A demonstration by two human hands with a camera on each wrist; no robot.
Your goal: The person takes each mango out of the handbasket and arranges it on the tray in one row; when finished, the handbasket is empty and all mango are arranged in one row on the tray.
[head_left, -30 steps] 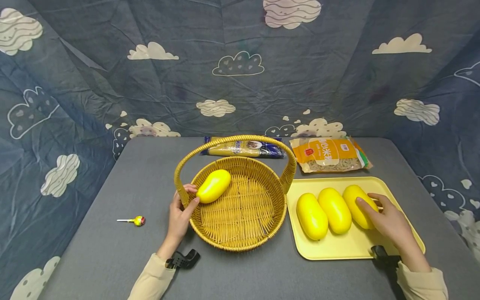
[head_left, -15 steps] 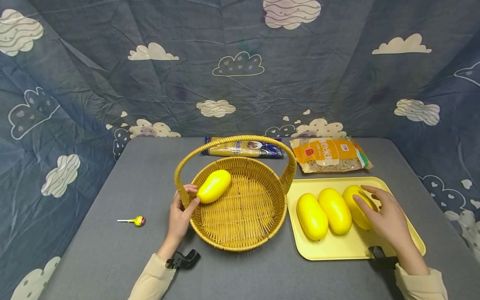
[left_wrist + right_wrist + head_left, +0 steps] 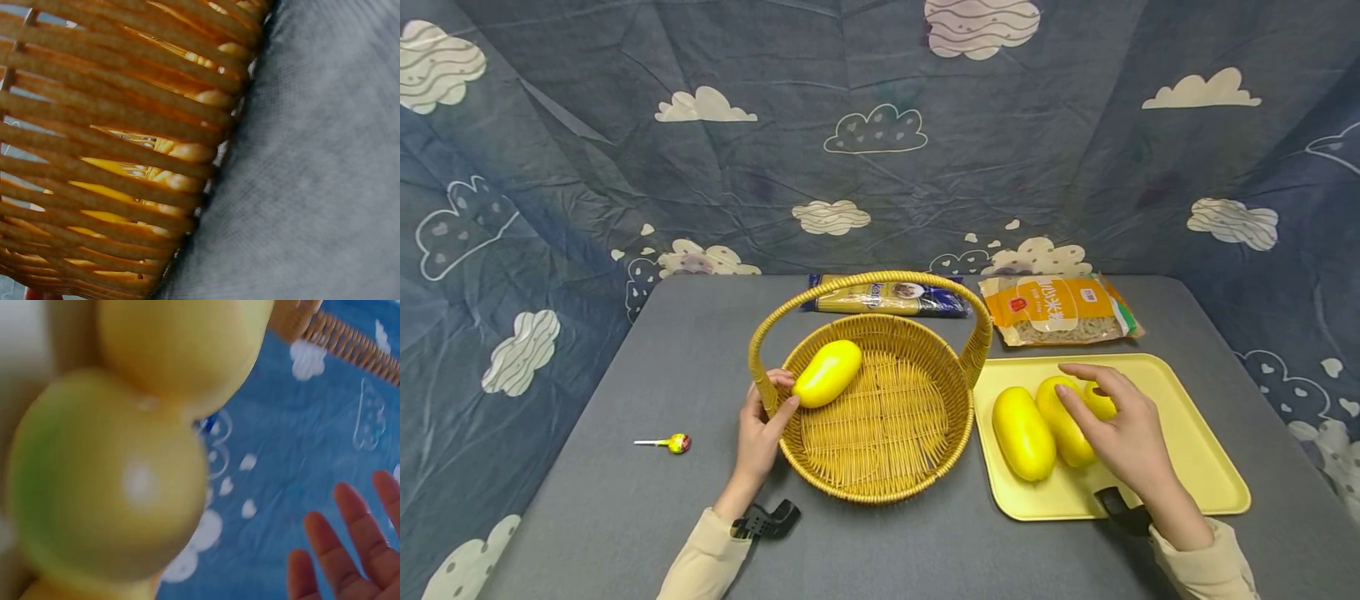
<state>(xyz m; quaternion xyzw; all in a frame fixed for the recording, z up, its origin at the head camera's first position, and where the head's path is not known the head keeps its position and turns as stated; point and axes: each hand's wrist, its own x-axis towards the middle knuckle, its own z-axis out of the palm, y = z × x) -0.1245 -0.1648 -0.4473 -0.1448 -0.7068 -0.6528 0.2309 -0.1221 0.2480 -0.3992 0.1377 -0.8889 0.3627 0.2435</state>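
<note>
Your left hand grips the wicker basket beside its handle, probably to steady it, one mango lying inside; your right hand, relaxed and empty, hovers over three mangoes on the yellow tray.

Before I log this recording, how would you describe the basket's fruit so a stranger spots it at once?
On the grey table, find the round woven basket. Inside, by the person's left hand, lies a smooth yellow fruit. It lies alone there, whereas three similar fruits share the yellow tray.
</note>
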